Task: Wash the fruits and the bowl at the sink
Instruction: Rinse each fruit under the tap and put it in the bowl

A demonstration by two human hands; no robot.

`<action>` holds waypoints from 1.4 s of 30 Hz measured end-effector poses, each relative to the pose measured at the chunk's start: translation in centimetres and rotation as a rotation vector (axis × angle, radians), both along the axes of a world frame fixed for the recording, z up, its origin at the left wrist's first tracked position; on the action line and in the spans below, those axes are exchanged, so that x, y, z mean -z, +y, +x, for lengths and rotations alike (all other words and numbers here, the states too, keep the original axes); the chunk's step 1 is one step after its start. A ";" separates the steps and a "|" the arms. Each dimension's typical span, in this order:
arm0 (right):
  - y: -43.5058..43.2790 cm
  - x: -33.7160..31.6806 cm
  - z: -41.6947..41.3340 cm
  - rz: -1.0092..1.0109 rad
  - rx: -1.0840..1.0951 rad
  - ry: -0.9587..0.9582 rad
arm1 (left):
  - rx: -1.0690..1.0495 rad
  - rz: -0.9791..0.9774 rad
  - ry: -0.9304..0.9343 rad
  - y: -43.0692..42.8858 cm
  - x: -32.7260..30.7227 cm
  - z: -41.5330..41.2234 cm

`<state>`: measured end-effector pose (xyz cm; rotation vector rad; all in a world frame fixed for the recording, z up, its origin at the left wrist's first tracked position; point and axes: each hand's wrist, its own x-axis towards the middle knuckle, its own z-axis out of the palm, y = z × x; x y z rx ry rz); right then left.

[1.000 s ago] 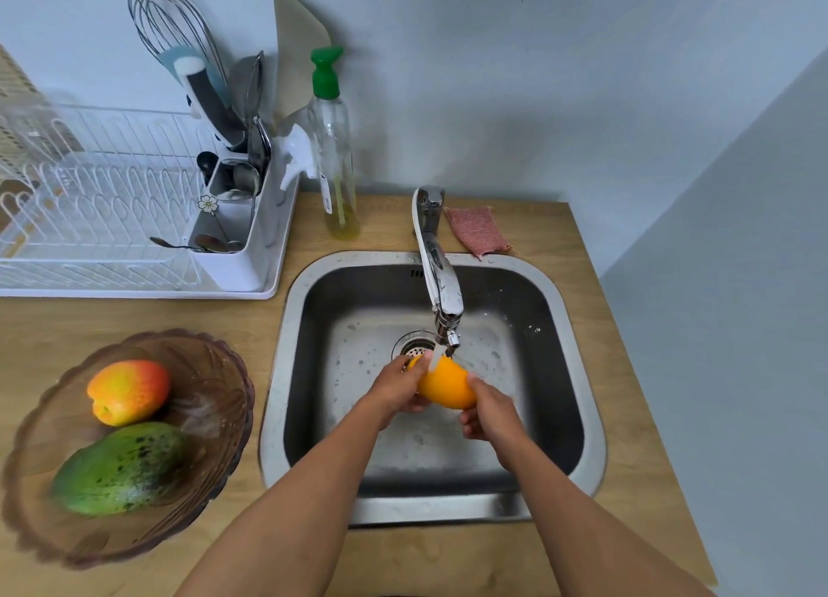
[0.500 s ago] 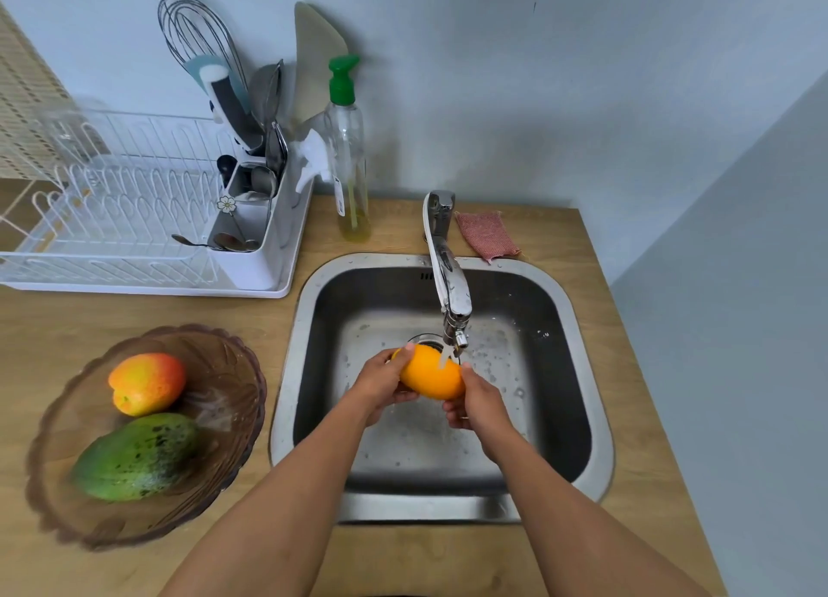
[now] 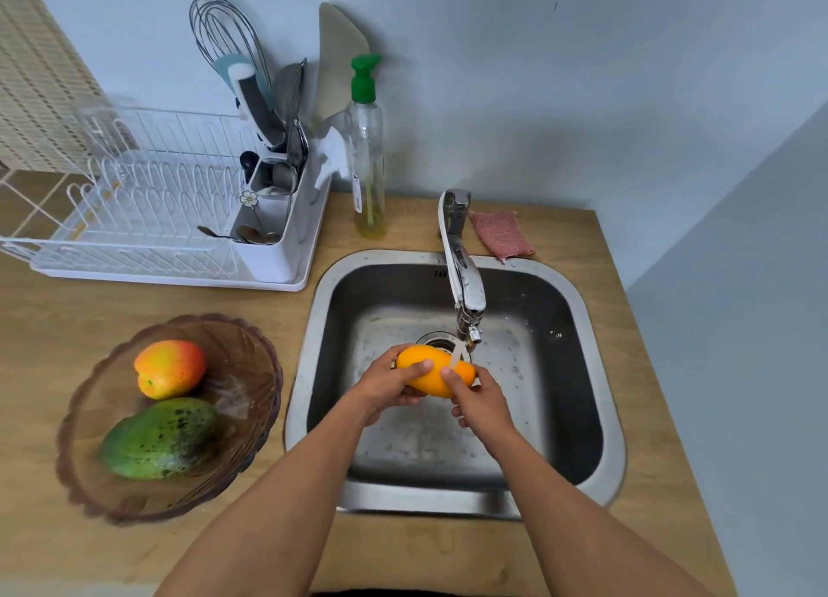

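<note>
Over the steel sink (image 3: 596,327) both my hands hold a yellow-orange mango (image 3: 432,363) under the running tap (image 3: 463,282). My left hand (image 3: 387,386) grips its left end, thumb on top. My right hand (image 3: 481,401) holds its right side from below, thumb across the skin. Water falls on the fruit's right part. On the counter to the left stands a brown glass bowl (image 3: 251,363) holding a red-orange mango (image 3: 169,368) and a green mottled mango (image 3: 161,437).
A white dish rack (image 3: 134,220) with a utensil holder sits at the back left. A soap bottle with a green pump (image 3: 368,148) stands behind the sink, a red scrub cloth (image 3: 504,233) right of the tap. A wall closes the right side.
The mango has been turned between my hands and now lies lengthwise, shifted slightly left under the stream. The view has moved a little, so everything sits further right in frame.
</note>
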<state>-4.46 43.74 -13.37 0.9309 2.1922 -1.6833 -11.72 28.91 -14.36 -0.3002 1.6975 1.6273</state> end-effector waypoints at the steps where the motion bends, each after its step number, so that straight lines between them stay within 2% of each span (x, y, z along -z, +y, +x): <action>1: 0.1 0.0 0.2 0.001 0.004 0.001 | 0.001 -0.001 -0.005 0.1 0.0 0.0; 9: 1.0 0.7 0.7 -0.050 0.096 -0.027 | 0.030 -0.111 0.033 1.0 -0.1 0.3; 15: 0.7 0.6 0.9 -0.081 0.094 -0.025 | -0.029 -0.137 0.080 0.7 -0.1 0.4; 22: 0.0 0.2 0.1 -0.359 0.150 -0.084 | -0.065 -0.132 0.121 -0.5 -0.9 0.3; 30: -3.4 -0.8 -1.0 -0.573 0.034 -0.182 | -0.140 -0.212 0.196 -3.5 -2.0 -0.5; 34: -4.9 -0.6 -1.3 -0.581 -0.158 -0.162 | -0.115 -0.148 0.253 -4.7 -4.0 -0.8; 37: -5.9 -1.4 -1.8 -0.569 -0.310 -0.093 | -0.029 -0.170 0.323 -5.0 -5.5 -1.1; 40: -6.6 -1.9 -2.7 -0.372 -0.288 0.064 | 0.027 -0.237 0.425 -5.2 -6.6 -1.5; 42: -6.5 -1.9 -3.2 -0.250 -0.245 0.181 | 0.071 -0.232 0.427 -5.5 -6.9 -1.6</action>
